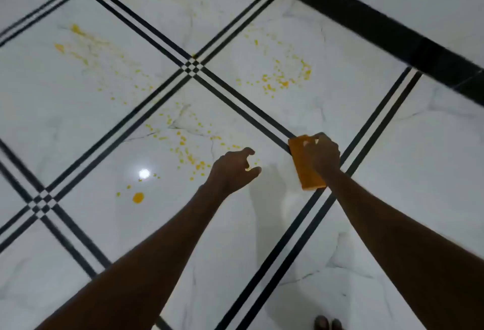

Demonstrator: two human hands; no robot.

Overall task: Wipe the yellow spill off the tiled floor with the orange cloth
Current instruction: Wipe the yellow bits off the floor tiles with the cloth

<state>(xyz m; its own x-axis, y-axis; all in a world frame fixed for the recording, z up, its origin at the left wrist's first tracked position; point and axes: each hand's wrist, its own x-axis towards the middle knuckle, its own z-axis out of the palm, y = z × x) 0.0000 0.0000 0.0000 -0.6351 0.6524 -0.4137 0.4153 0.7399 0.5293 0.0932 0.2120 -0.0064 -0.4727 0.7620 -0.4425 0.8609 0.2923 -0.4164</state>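
Above yellow-spattered floor tiles (262,109), right hand (323,155) clamps the orange cloth (305,164); left hand (233,170) half-open, empty.

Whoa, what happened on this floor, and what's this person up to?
A yellow spill is spattered in drops and smears across several white tiles of the tiled floor. A person stands over it with both arms stretched out. The right hand grips a folded orange cloth, held above the floor. The left hand is empty, fingers loosely curled. The yellow is still all over, so wiping looks barely begun, if at all.
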